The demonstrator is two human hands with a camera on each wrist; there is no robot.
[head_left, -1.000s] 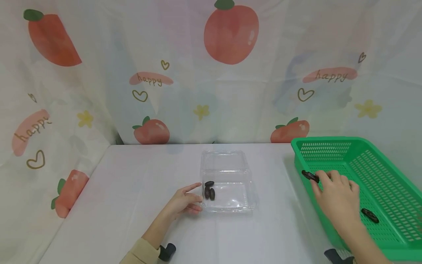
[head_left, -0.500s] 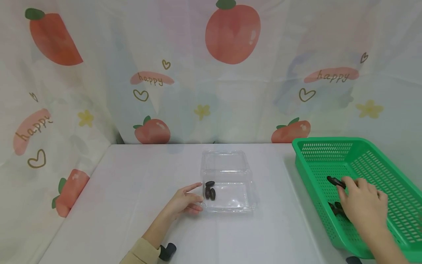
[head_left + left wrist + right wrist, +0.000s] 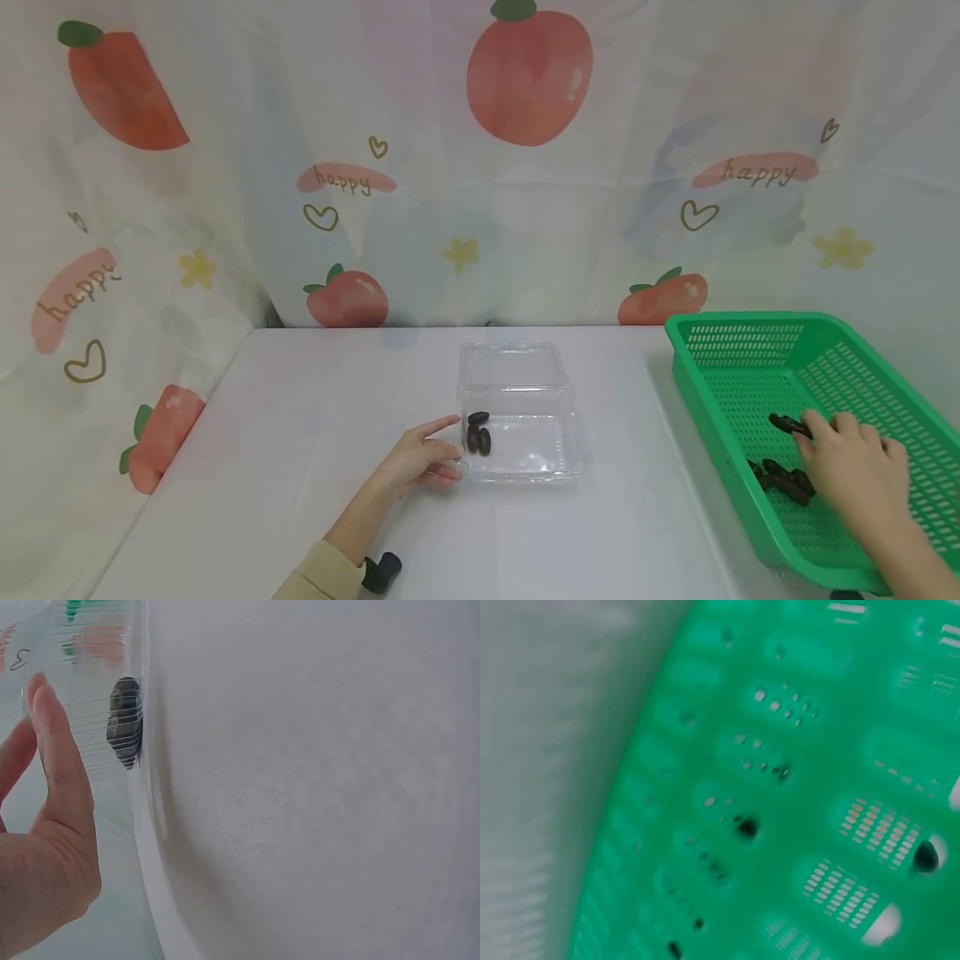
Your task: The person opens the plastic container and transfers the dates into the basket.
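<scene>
My right hand (image 3: 858,467) is inside the green basket (image 3: 678,400), thumb and index finger pinching a dark, shiny date (image 3: 790,426). Below and left of it, several more dates (image 3: 787,485) lie on the basket floor. My left hand (image 3: 420,457) rests its nearly straight fingers against the left wall of an open, clear plastic box (image 3: 525,442). Several dates (image 3: 477,438) sit together along that box's left side. Through the clear wall, the left wrist view shows the dates (image 3: 125,724) beside the fingers (image 3: 64,750). In the right wrist view the basket wall (image 3: 705,787) hides the right hand.
The box's lid (image 3: 512,367) is folded back, away from me. White cloth covers the table (image 3: 360,375) between box and basket. Behind stands a patterned curtain (image 3: 420,100). The basket's raised rim (image 3: 720,517) runs along the table's right side.
My right hand has moved from over the basket's left rim rightward into the basket, still holding the date. More dates on the basket floor have come into view. The left hand stays put.
</scene>
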